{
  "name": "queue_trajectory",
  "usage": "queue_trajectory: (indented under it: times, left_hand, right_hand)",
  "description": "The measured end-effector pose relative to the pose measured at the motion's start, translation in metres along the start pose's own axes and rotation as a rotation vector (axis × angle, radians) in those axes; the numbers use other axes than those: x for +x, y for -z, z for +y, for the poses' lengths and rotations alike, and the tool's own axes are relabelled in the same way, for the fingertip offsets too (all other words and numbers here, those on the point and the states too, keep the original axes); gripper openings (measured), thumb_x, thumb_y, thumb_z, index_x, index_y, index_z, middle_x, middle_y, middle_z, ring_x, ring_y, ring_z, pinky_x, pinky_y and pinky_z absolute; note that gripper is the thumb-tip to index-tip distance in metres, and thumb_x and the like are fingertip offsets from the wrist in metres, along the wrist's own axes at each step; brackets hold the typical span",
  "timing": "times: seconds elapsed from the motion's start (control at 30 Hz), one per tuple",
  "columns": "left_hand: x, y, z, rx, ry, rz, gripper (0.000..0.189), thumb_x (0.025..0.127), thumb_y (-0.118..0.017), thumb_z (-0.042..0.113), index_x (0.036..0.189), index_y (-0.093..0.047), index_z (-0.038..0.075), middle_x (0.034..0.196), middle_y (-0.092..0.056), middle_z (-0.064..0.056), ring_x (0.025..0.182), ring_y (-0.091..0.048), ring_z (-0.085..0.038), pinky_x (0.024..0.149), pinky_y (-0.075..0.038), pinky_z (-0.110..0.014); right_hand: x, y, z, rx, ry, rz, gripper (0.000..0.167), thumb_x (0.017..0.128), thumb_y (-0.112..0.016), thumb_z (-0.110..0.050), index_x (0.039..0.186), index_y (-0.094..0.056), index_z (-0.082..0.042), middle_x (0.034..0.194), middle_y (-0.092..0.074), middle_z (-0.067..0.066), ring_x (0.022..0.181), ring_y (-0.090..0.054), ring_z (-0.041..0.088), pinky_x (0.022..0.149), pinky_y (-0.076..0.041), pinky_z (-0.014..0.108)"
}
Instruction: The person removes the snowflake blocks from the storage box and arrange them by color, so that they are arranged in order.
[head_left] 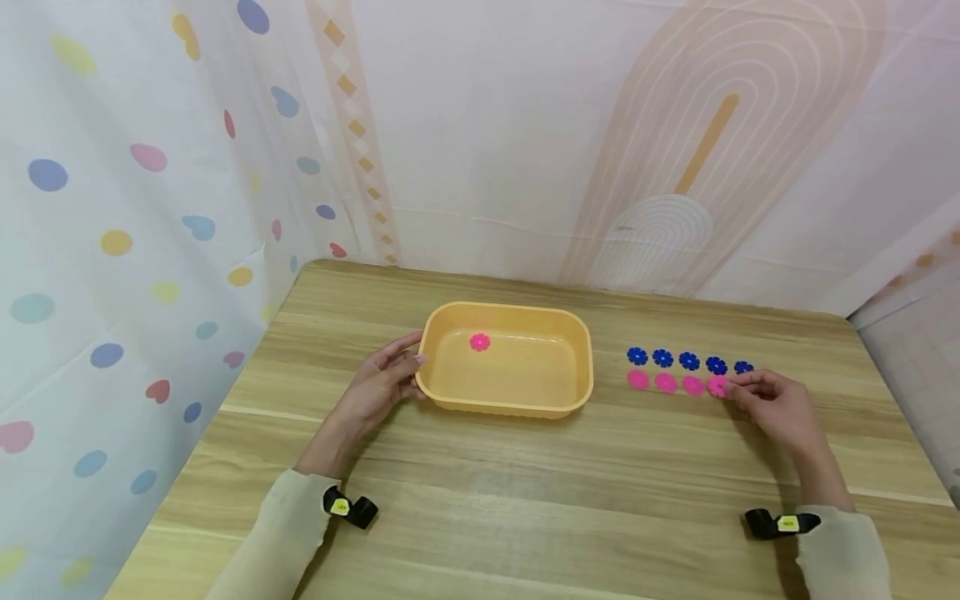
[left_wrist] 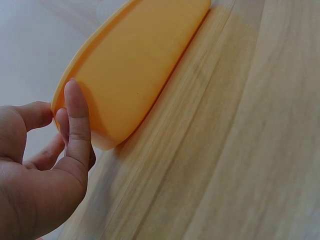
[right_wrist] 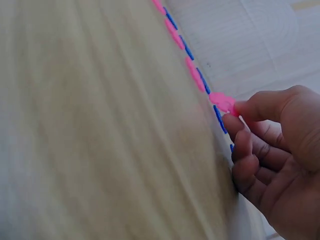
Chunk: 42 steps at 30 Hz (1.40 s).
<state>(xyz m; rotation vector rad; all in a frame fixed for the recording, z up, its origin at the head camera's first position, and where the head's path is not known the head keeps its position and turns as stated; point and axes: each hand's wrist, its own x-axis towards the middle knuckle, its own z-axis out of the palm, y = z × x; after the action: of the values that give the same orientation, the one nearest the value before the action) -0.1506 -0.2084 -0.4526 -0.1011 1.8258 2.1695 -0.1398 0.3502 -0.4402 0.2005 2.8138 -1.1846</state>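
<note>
My left hand (head_left: 381, 385) grips the left end of an orange plastic basin (head_left: 502, 410), thumb at the rim and fingers against the outer wall. Inside the basin, toward its back left, lies a pink flower-shaped disc (head_left: 480, 342). On the right, my right hand (head_left: 776, 408) pinches another pink flower disc (right_wrist: 221, 101) between thumb and index finger, tilted up from the table in the right wrist view. It is at the right end of a row of pink discs (head_left: 666, 382). Just behind runs a row of blue flower discs (head_left: 689, 361), its rightmost one close to my right fingertips.
The wooden table (head_left: 480, 508) reaches back to a white patterned curtain (head_left: 487, 150). A dotted curtain (head_left: 172, 275) hangs along the left side. Each wrist wears a black strap with a small camera.
</note>
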Motion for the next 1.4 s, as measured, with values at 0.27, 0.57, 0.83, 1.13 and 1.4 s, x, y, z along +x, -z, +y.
queue_trajectory:
  times: [0.27, 0.57, 0.83, 1.13, 1.4]
  left_hand:
    - [0.001, 0.001, 0.000, 0.004, 0.002, -0.004, 0.057, 0.105, -0.059, 0.012, 0.158, -0.038, 0.009, 0.112, -0.061, -0.007, 0.074, -0.063, -0.011, 0.067, -0.062, -0.023]
    - [0.000, 0.000, 0.000, -0.003, -0.004, -0.010, 0.058, 0.105, -0.058, 0.011, 0.158, -0.036, 0.008, 0.110, -0.060, -0.006, 0.073, -0.063, -0.010, 0.067, -0.062, -0.022]
    - [0.001, 0.000, 0.000, 0.003, -0.008, -0.009, 0.056, 0.105, -0.059, 0.012, 0.157, -0.038, 0.008, 0.107, -0.061, -0.005, 0.073, -0.064, -0.011, 0.067, -0.062, -0.023]
    - [-0.001, 0.001, 0.000, -0.007, -0.008, -0.004, 0.057, 0.105, -0.059, 0.012, 0.157, -0.038, 0.008, 0.105, -0.061, -0.003, 0.072, -0.064, -0.011, 0.066, -0.062, -0.023]
    - [0.000, -0.002, 0.000, -0.008, -0.007, -0.005, 0.056, 0.105, -0.059, 0.012, 0.157, -0.039, 0.008, 0.107, -0.059, -0.005, 0.071, -0.065, -0.012, 0.066, -0.062, -0.023]
  right_hand:
    - [0.001, -0.001, 0.004, -0.154, 0.013, 0.034, 0.038, 0.102, -0.062, -0.036, 0.111, -0.069, 0.000, 0.089, -0.069, 0.006, 0.072, -0.052, 0.010, 0.056, -0.044, 0.022]
    - [0.003, -0.003, 0.002, -0.222, 0.030, 0.046, 0.033, 0.100, -0.065, -0.031, 0.105, -0.068, 0.002, 0.089, -0.069, 0.011, 0.076, -0.054, 0.017, 0.059, -0.042, 0.022]
    - [0.000, -0.003, 0.000, -0.208, 0.046, 0.083, 0.031, 0.101, -0.064, -0.030, 0.105, -0.068, 0.000, 0.088, -0.069, 0.009, 0.072, -0.052, 0.012, 0.057, -0.042, 0.021]
    - [-0.003, -0.005, -0.020, -0.156, 0.122, 0.086, 0.032, 0.103, -0.061, -0.031, 0.115, -0.068, -0.003, 0.098, -0.073, 0.014, 0.072, -0.054, -0.003, 0.056, -0.046, 0.021]
    - [-0.004, -0.008, -0.042, -0.123, 0.228, 0.058, 0.027, 0.102, -0.063, -0.022, 0.119, -0.068, -0.001, 0.104, -0.073, 0.019, 0.080, -0.053, -0.009, 0.058, -0.051, 0.020]
